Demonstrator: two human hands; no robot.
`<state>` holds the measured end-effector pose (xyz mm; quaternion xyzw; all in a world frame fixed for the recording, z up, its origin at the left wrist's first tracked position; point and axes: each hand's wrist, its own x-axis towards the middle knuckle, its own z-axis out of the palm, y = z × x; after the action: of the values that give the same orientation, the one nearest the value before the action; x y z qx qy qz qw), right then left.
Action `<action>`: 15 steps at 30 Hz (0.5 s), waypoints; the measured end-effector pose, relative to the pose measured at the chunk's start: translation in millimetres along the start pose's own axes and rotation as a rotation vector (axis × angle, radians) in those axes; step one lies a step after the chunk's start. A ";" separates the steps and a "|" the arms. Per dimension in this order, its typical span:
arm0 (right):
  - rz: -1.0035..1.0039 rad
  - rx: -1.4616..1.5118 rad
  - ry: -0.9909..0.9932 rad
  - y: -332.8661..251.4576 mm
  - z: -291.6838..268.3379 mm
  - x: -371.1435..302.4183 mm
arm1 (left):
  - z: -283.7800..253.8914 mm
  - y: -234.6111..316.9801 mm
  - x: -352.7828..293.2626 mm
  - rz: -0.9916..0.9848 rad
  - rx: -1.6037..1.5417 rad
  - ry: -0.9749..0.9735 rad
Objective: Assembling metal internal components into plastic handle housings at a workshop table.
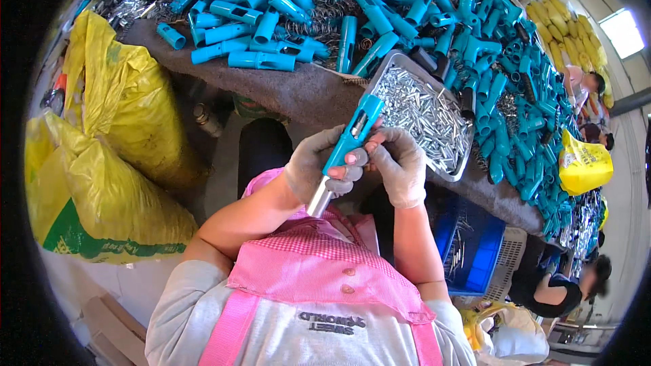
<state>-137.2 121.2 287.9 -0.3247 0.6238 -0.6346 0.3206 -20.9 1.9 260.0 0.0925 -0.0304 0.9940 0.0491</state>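
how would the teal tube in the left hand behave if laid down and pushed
The teal tube looks stiff, its walls straight in the left hand. Its round body would probably roll. The shiny metal end may feel heavier.

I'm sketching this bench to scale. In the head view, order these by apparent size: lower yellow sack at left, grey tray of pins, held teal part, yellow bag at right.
1. Lower yellow sack
2. Grey tray
Unranked below these: teal part, long and thin, and yellow bag, wider but farther off.
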 end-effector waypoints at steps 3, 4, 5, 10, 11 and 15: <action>-0.004 0.046 0.010 10.0 -5.4 -5.8 | -1.9 -5.1 2.8 -0.056 -0.013 -0.049; -0.019 0.089 0.005 14.7 -7.1 -7.7 | -2.9 -6.3 2.0 -0.094 -0.024 -0.058; 0.020 0.162 -0.020 19.6 -8.7 -7.3 | -2.2 -6.8 0.9 -0.091 -0.025 -0.053; 0.189 0.646 0.096 36.4 8.0 -14.9 | -4.4 -11.3 -1.4 -0.154 -0.040 -0.004; 0.192 0.697 0.124 33.0 11.9 -17.8 | -4.2 -12.7 -0.7 -0.160 -0.042 -0.004; 0.190 0.725 0.105 39.2 5.1 -24.6 | -0.8 -18.2 -2.6 -0.157 0.113 0.089</action>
<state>-118.7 137.6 248.5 -0.0981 0.4017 -0.7972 0.4398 -16.7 19.9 259.7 0.0531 0.0351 0.9904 0.1228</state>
